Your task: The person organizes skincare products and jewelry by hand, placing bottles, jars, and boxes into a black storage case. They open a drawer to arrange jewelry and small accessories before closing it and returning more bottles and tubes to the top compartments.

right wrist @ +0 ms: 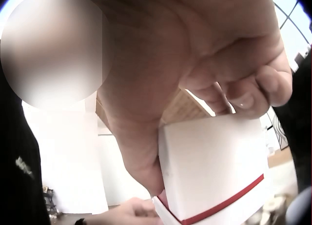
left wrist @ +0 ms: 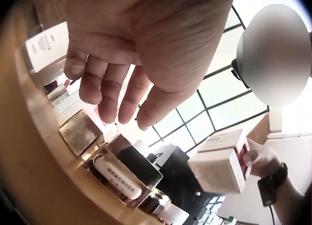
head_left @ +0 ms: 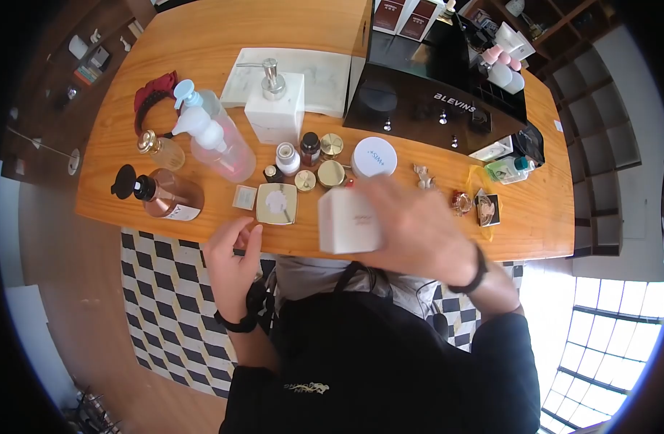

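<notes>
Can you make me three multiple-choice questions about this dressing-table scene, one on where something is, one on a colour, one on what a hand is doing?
1. Where does the white marble soap dispenser stand?
A. on the checkered floor
B. on the wooden table, beside the black organiser
C. in the left hand

2. What colour is the stripe on the white box?
A. red
B. green
C. blue

3. What is the left hand doing?
A. gripping a bottle
B. pressing a pump
C. hovering by the table edge, fingers relaxed, holding nothing

Answers: 1 B, the head view shows it on the table left of the organiser. 2 A, the right wrist view shows a red line. 3 C, the left wrist view shows loose, bare fingers, while the right hand holds the box.
</notes>
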A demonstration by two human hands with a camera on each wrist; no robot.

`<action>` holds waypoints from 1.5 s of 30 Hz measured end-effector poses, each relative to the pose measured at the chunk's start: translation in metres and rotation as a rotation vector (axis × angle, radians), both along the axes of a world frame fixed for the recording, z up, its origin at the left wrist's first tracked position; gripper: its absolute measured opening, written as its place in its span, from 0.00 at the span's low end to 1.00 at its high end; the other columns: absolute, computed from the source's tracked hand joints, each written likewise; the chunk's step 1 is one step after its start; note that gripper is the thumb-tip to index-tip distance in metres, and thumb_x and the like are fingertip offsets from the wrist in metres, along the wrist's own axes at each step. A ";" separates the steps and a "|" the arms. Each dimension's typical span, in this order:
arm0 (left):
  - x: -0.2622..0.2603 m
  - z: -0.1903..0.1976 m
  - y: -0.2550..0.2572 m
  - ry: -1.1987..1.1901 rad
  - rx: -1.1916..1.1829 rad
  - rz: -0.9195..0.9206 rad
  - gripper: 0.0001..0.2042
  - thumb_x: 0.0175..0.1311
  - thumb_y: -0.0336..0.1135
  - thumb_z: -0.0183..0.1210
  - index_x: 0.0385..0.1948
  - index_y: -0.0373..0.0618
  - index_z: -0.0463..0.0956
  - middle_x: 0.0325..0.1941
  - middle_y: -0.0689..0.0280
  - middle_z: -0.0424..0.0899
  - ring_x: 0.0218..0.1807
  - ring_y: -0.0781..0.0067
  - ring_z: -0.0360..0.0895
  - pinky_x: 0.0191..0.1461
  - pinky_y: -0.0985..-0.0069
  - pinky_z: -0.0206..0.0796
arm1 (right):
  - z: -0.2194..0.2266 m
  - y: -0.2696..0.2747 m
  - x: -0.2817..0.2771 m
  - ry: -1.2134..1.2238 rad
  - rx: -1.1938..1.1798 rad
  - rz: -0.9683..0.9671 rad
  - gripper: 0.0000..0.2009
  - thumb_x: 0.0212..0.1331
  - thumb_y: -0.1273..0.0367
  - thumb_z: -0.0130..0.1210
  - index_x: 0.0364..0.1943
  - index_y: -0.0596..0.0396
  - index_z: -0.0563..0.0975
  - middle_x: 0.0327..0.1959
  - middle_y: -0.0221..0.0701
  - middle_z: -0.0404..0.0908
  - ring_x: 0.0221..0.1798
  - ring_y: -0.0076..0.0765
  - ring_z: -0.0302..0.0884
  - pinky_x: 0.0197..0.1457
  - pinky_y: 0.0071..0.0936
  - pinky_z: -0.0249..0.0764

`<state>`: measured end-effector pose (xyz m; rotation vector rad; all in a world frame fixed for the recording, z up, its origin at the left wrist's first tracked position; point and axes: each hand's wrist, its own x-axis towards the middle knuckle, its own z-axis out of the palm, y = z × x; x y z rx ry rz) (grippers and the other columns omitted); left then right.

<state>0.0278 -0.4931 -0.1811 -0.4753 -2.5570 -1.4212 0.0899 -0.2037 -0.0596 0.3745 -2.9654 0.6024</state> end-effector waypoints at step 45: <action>-0.243 0.192 0.232 0.631 -0.332 -0.554 0.33 0.65 0.42 0.73 0.74 0.51 0.76 0.59 0.59 0.87 0.47 0.65 0.79 0.59 0.67 0.76 | 0.103 0.163 -0.237 0.222 0.498 -0.343 0.13 0.49 0.65 0.71 0.38 0.55 0.92 0.43 0.45 0.93 0.49 0.51 0.93 0.50 0.44 0.88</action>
